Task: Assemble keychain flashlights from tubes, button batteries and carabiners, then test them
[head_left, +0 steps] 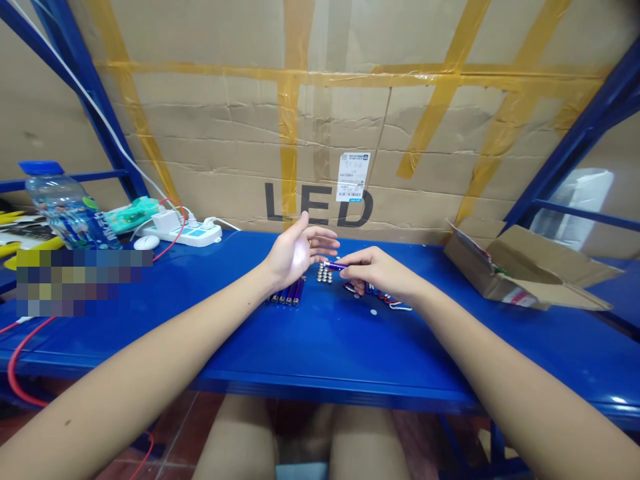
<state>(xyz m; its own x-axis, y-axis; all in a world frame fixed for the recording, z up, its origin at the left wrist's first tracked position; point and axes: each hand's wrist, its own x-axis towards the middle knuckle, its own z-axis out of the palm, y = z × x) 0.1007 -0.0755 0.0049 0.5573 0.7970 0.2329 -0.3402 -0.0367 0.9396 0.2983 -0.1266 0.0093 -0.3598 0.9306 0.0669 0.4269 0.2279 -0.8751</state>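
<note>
Between the thumb and fingers of my right hand (377,270) is a small purple flashlight (336,266), pointing left. Its light makes a bright spot on the palm of my left hand (297,250), which is held up with fingers spread and nothing in it. Below my left hand a row of several purple flashlights (289,293) lies on the blue table. Small silver round pieces (325,273) stand grouped in rows just under the held flashlight. Beneath my right hand lie cords or clips (385,297) in blue, red and white, partly hidden by it.
An opened cardboard box (520,267) stands at the right. At the left are a water bottle (70,210), a white power strip (193,230) with plugs, and a red cable (25,360). A large taped carton (240,127) marked LED rises behind the blue table (325,360).
</note>
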